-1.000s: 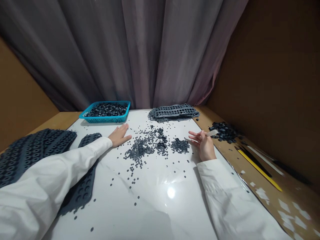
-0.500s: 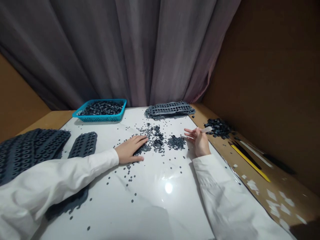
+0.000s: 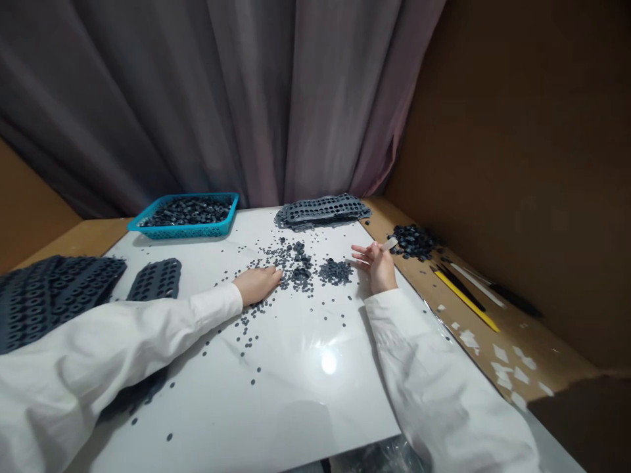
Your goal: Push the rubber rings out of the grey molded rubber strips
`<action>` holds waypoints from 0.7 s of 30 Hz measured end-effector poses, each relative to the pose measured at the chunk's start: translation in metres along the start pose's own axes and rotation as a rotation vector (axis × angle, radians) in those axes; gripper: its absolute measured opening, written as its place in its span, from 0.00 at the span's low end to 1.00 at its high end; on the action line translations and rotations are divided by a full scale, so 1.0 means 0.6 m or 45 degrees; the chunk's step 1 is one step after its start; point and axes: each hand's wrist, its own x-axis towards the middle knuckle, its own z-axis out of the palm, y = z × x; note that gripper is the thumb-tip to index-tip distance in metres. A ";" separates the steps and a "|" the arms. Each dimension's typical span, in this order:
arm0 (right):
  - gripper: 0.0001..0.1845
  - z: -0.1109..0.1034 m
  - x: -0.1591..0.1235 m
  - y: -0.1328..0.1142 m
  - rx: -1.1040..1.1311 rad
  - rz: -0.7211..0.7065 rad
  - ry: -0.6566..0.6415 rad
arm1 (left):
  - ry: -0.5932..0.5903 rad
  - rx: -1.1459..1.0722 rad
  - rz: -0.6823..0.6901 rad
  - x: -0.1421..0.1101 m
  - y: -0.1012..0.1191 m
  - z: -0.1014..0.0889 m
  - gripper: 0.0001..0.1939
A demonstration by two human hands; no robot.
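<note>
My left hand [image 3: 257, 284] rests low on the white tabletop among scattered small dark discs [image 3: 256, 322]. Its fingers are drawn together and curled downward; what lies under the fingertips is hidden. To the right of it are a loose cluster of dark rings [image 3: 302, 259] and a denser heap of dark discs [image 3: 336, 271]. My right hand [image 3: 380, 269] stands beside that heap, pinching a pale translucent strip [image 3: 390, 244] near the thumb. Its other fingers are stretched out toward the left.
A blue basket [image 3: 185, 231] full of dark rings stands at the back left. Perforated dark sheets [image 3: 325, 211] are stacked at the back, and studded ones [image 3: 59, 295] lie left. Along the right edge are a pile of black rings [image 3: 414, 242], a yellow tool [image 3: 466, 299] and white scraps [image 3: 503, 374].
My left hand has gone from flat with fingers spread to curled, closing over the discs. My right hand keeps the strip, now tilted differently. The whole view has shifted slightly.
</note>
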 end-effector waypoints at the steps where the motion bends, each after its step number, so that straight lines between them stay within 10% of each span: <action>1: 0.18 0.001 0.001 0.000 -0.002 0.000 0.009 | -0.015 -0.006 -0.010 -0.002 0.000 0.000 0.12; 9: 0.17 0.001 0.005 -0.014 0.010 -0.034 0.034 | 0.040 -0.124 -0.072 0.035 -0.003 -0.051 0.12; 21: 0.18 -0.004 0.010 -0.017 0.032 -0.015 0.030 | 0.149 -0.314 0.129 0.230 0.128 -0.108 0.13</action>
